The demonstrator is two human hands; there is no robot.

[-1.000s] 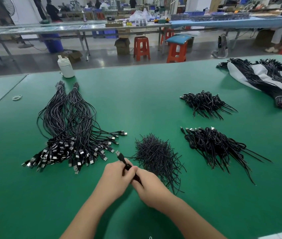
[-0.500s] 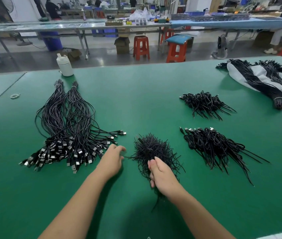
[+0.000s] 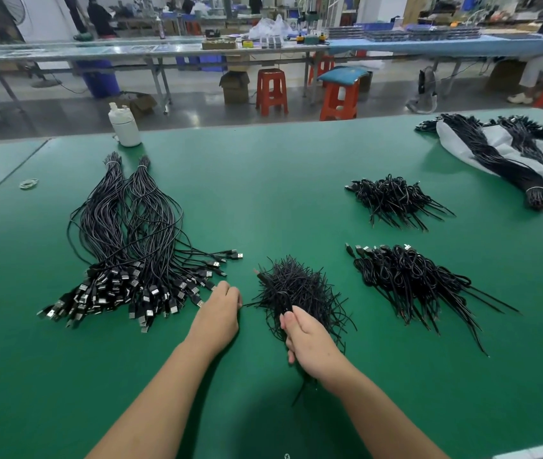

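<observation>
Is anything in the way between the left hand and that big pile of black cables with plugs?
No, nothing visible. Only a strip of green table lies between the fingers of the left hand and the nearest plugs of the black USB cable bundle.

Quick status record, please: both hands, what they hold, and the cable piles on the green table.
left hand: rests on table beside USB cable bundle plugs, holds nothing
right hand: grips black wire at near edge of tie pile
near coiled heap: right of tie pile
far coiled heap: behind it
</observation>
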